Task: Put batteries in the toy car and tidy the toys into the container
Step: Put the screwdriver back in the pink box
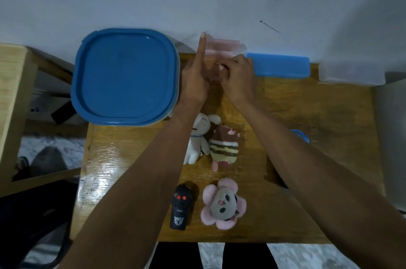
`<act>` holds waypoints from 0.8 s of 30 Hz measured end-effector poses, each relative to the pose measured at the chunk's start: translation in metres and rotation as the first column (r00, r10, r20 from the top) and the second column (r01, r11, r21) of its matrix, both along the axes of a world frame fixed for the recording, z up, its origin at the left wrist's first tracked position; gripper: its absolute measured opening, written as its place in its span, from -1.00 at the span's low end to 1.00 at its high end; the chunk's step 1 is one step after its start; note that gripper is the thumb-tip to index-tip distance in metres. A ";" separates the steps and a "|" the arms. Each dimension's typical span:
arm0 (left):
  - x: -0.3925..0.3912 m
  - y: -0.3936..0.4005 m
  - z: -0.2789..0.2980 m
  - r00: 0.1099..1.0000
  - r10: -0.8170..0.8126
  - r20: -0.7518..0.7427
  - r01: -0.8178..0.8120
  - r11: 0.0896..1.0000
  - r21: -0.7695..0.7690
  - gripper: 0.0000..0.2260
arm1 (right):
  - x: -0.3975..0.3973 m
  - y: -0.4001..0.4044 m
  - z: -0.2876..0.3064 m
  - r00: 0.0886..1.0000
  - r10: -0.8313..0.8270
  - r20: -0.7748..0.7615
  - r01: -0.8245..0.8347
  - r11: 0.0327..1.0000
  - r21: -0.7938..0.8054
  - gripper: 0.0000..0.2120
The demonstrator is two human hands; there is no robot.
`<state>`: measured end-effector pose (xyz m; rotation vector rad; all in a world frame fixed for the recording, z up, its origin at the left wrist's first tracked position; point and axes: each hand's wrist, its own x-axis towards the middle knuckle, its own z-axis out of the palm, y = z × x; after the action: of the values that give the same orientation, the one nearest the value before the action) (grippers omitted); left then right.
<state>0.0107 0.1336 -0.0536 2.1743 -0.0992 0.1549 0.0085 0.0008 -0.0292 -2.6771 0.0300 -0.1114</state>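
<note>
While both hands work together at the far edge of the desk (pixel 307 115), the entry for this moment reads as follows.

Left hand (pixel 194 84): forefinger raised straight up, remaining fingers curled toward the right hand; whether they pinch anything cannot be told.

Right hand (pixel 238 77): fingers folded inward, touching the left hand; the grip closes on something small and pinkish, blurred, not identifiable. A translucent pink item (pixel 224 45) stands just beyond both hands against the wall; whether either hand touches it cannot be told.

Toy car: none recognisable. No battery is visible either.

Black remote-like toy (pixel 180 208): well behind the grip, toward the person, under the left forearm line; long axis running toward and away from the person; two red dots at its far end.

Plush toys: white plush (pixel 197 139) and striped plush (pixel 224 145) side by side, touching, just behind the wrists; pink flower plush (pixel 223 204) further back, just beside the black toy.

Container with blue lid (pixel 125 75): immediately left of the left hand, lid on. The left hand is the nearer one to it.

Blue strip (pixel 279 66): just right of the right hand. Clear box (pixel 351 73): further right, well apart.

Judgement: tidying has not begun, since every plush lies on the desk and the lid is shut. The coming move likely calls for drawing the hands back toward the person.
</note>
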 end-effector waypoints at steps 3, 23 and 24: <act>0.001 0.001 0.000 1.000 0.009 -0.010 -0.009 0.999 -0.052 -0.27 | 0.009 0.010 -0.003 0.998 -0.037 -0.041 0.036 0.999 -0.024 -0.84; -0.006 0.003 0.011 0.997 0.004 0.080 0.001 0.998 -0.058 -0.34 | 0.015 -0.013 0.014 0.982 -0.112 0.151 0.104 0.993 0.064 -0.78; -0.008 0.003 0.012 0.995 0.006 0.096 0.000 0.998 -0.056 -0.36 | 0.014 -0.013 0.015 0.983 -0.112 0.147 0.102 0.992 0.079 -0.80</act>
<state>0.0032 0.1370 -0.0419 2.1108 -0.1444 0.2609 0.0224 -0.0120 -0.0147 -2.5878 0.1277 -0.3413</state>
